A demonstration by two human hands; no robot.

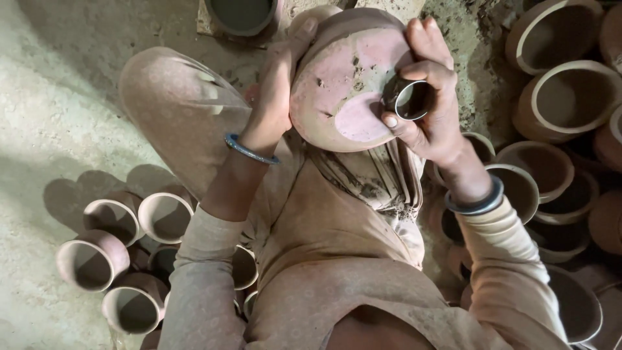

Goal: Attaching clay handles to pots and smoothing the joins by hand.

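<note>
A round unfired clay pot (pixel 337 91) rests bottom-up over my lap, its base pinkish with a darker patch and small nicks. My left hand (pixel 275 97) grips its left side, thumb up along the rim edge. My right hand (pixel 431 97) presses a small shiny metal ring (pixel 411 100) against the pot's right side, fingers curled around it. Both wrists wear bangles. A clay-stained cloth (pixel 363 175) lies under the pot on my lap.
Several small clay pots (pixel 123 259) lie on the dusty ground at lower left. A heap of larger clay pots (pixel 570 97) fills the right side. A dark bowl (pixel 243 16) sits on a slab at the top. My bent knee (pixel 175 104) is at left.
</note>
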